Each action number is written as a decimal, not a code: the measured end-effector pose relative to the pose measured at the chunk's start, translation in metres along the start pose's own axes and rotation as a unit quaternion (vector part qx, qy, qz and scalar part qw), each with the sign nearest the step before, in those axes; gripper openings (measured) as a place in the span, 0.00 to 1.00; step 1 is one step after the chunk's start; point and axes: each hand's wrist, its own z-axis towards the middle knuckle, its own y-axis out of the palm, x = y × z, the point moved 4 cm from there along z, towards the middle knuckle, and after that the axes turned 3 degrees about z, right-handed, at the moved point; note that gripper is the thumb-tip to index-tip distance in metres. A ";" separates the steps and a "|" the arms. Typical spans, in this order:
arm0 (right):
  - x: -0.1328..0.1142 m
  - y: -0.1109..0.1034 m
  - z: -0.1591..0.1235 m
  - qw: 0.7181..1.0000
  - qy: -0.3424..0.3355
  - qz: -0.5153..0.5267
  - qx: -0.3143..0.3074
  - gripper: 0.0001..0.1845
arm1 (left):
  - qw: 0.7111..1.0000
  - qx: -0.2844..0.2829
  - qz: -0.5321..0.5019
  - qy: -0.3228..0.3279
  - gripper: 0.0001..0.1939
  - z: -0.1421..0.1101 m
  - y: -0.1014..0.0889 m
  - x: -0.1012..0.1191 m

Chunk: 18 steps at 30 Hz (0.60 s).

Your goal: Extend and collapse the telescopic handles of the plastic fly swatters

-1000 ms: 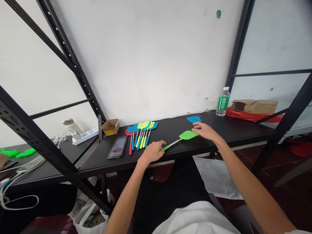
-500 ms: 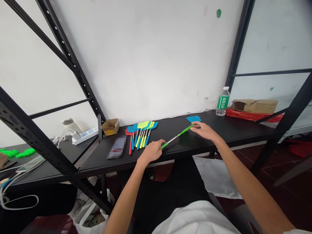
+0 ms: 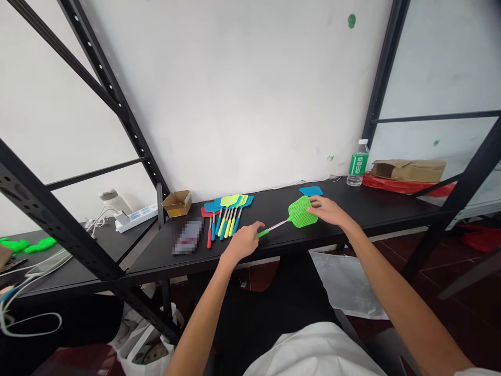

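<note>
A green fly swatter [image 3: 302,212] with a perforated square head and a metal rod is held above the black table. Its handle end sits in my left hand [image 3: 246,241], closed round it with the index finger partly extended. At the head's right edge, my right hand [image 3: 327,210] pinches the swatter between thumb and fingers. Left of my hands, a row of fly swatters [image 3: 230,209] in red, blue and yellow-green lies side by side, handles toward me. Behind the green head, a flat blue piece [image 3: 311,191] like a swatter head lies on the table.
A small cardboard box [image 3: 177,204] and a pixelated flat packet [image 3: 188,236] are at the left of the table [image 3: 360,209]. A water bottle [image 3: 357,164] and a brown carton [image 3: 409,170] on red plastic stand at the right. Black metal rack posts [image 3: 381,78] rise at both sides.
The green swatter has turned about its length, so its head, seen edge-on before, now shows its flat perforated face. My hands have stayed nearly in place.
</note>
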 end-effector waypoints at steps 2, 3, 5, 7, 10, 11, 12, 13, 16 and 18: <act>0.001 0.000 0.001 1.000 0.001 0.001 0.008 0.23 | 1.000 0.008 -0.004 0.002 0.29 0.001 0.001 -0.001; 0.002 -0.001 0.001 1.000 0.000 0.001 0.013 0.22 | 1.000 0.011 -0.004 0.005 0.28 0.001 0.001 -0.001; 0.000 -0.002 0.001 1.000 -0.008 -0.002 0.022 0.19 | 1.000 0.020 -0.005 0.010 0.26 0.001 0.001 -0.001; -0.002 -0.001 0.000 0.999 -0.021 -0.008 0.024 0.14 | 0.999 0.031 -0.005 0.012 0.24 0.001 0.000 0.001; -0.006 0.005 -0.002 0.999 -0.036 -0.005 0.005 0.11 | 0.999 0.049 0.014 0.008 0.20 0.002 0.001 0.003; -0.007 0.009 -0.003 0.999 -0.039 -0.002 -0.003 0.10 | 0.998 0.055 0.022 0.008 0.19 0.003 0.002 0.004; -0.007 0.013 -0.002 0.999 -0.041 0.000 -0.011 0.10 | 0.998 0.060 0.029 0.009 0.18 0.004 0.004 0.004; -0.007 0.017 -0.002 0.999 -0.043 0.003 -0.017 0.10 | 0.997 0.064 0.033 0.009 0.17 0.005 0.006 0.004; -0.006 0.031 0.000 0.998 -0.055 0.010 -0.030 0.10 | 0.997 0.067 0.038 -0.004 0.13 0.010 0.015 0.001; -0.006 0.040 0.002 0.997 -0.069 0.007 -0.031 0.09 | 0.996 0.076 0.045 -0.021 0.12 0.013 0.021 -0.001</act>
